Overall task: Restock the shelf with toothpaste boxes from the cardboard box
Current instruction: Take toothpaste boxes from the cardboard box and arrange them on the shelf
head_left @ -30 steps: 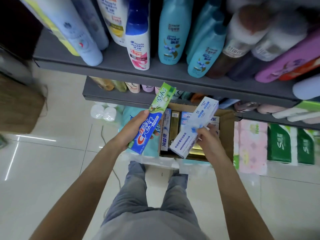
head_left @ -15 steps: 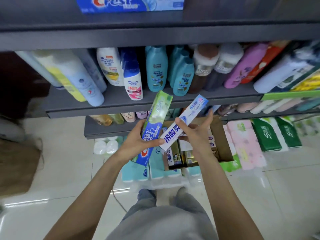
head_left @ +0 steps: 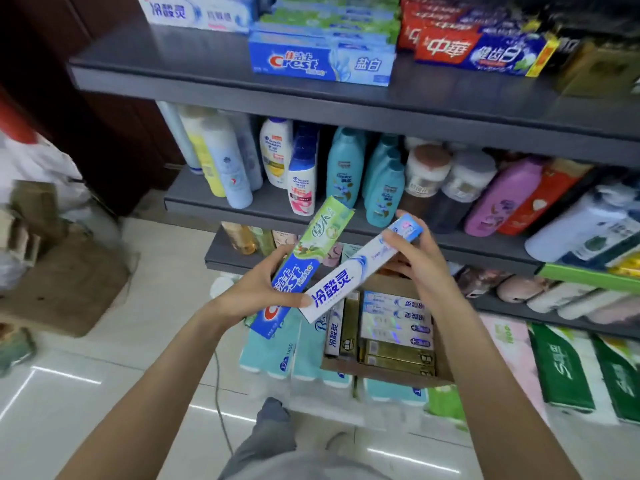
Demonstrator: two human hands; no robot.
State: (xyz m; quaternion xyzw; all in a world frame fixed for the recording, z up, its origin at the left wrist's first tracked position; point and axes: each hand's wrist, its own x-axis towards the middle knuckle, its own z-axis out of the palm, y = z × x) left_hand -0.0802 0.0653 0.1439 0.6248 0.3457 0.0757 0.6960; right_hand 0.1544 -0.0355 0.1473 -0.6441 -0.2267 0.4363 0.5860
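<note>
1. Our left hand [head_left: 256, 292] grips the green-and-blue Crest toothpaste box [head_left: 304, 265], fingers curled round its lower half, thumb tip on the near end of the white box.
2. Our right hand [head_left: 420, 261] pinches the white-and-blue toothpaste box [head_left: 353, 275] near its far end, fingers wrapped over its top edge.
3. The two boxes lie tilted and overlap, the white one crossing in front of the Crest one.
4. Just below them sits the open cardboard box [head_left: 381, 372] on packs of tissue, with more toothpaste boxes [head_left: 394, 317] stacked inside.
5. Above, the top shelf [head_left: 194, 60] carries a stacked blue Crest carton [head_left: 322, 60] and a red-and-blue carton [head_left: 481, 51] beside it.
6. The middle shelf [head_left: 266, 202] holds shampoo bottles [head_left: 346, 168], upright and close together.
</note>
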